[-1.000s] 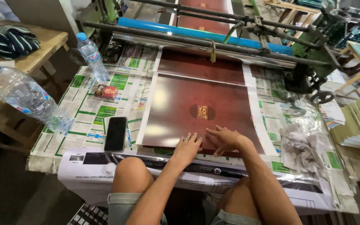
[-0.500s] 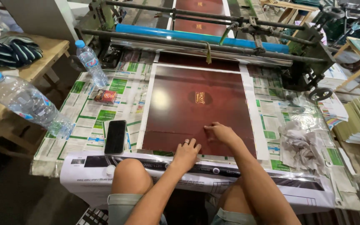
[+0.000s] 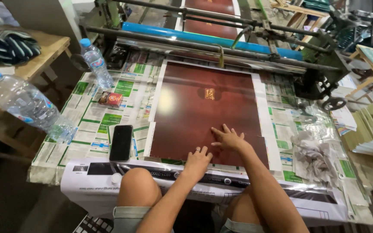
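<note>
A: Pressing flat: right hand point(image 3: 229, 139) has its fingers point(image 3: 217, 130) spread wide on the sheet point(image 3: 203, 116), palm down, holding nothing. Left hand point(image 3: 198, 160) sits at the sheet's near edge, fingers loosely spread, also empty, a ring on one finger.

B: Where does the sheet lie?

A: Glossy dark red, flat on the newspaper-covered table point(image 3: 87, 116), its far edge under the roller point(image 3: 203, 38) of the machine, near edge just ahead of the knees. Small gold mark near its upper middle.

B: Risks?

A: My judgement: bare palms on that gloss could leave smears or drag the sheet askew, since both hands bear on the near right part only and the left side is unheld. If it skews, the far edge could sit crooked against the roller.

B: Anything nearby?

A: Phone point(image 3: 121, 142) just beside the sheet's left edge, apart from it. Small red box point(image 3: 110, 99) further up the newspaper. One bottle point(image 3: 95, 61) stands at the table's far left; a second bottle point(image 3: 26, 105) lies tilted off the left edge, cap on. A knock could roll it onto the paper. Crumpled paper point(image 3: 314, 155) sits to the right, near the sheet.
</note>
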